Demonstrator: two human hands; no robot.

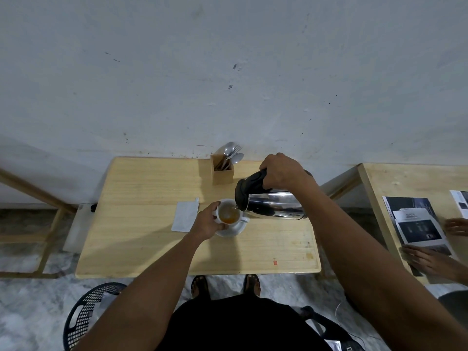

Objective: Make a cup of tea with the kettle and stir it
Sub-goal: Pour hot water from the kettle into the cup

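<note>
The right hand is closed around the black handle of the kettle and holds it in the air, above the desk. The kettle is steel with a black top, and it is tilted strongly to the left, so that its spout is just over the right edge of the cup. The cup is white and has amber tea inside, filled quite high. It stands on a white saucer, near the middle of the desk.

The left hand grips the cup from the left side, with the fingers curled around its wall. Just beside this hand, to the left, a white sachet lies flat on the desk. At the far edge of the desk, near the wall, there is a wooden holder with spoons and a fork standing in it, well apart from the cup.

On the right a second desk carries printed papers, and another person's hands rest on them. A black chair is at the lower left, on the floor.
</note>
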